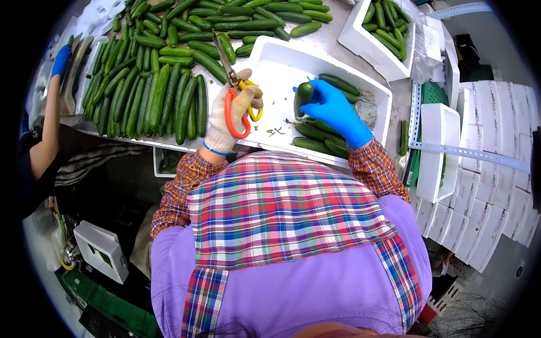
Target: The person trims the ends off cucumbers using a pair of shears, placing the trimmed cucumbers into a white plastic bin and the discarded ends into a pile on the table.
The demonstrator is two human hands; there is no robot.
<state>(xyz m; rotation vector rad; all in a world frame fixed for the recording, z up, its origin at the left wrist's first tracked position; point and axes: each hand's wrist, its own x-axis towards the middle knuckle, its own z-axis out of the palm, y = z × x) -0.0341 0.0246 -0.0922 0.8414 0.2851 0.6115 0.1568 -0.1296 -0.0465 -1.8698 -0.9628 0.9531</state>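
My left hand [221, 125], in a pale knit glove, is closed around scissors [229, 106] with one red and one yellow handle, blades pointing away from me. In a blue glove, my right hand [338, 112] grips a cucumber [305, 92] over a white foam box [282, 67]. Inside that box, several cucumbers [316, 133] lie beneath and beside the right hand, and small green trimmings [275, 132] are scattered on its floor. Left of the box, many cucumbers [152, 104] lie side by side along the table's near edge.
More cucumbers [236, 17] are heaped at the far side. Another foam box [360, 48] of cucumbers stands at the back right. A co-worker's blue-gloved hand [60, 61] is at far left. White boxes [490, 152] are stacked on the right, behind a perforated metal strip [473, 154].
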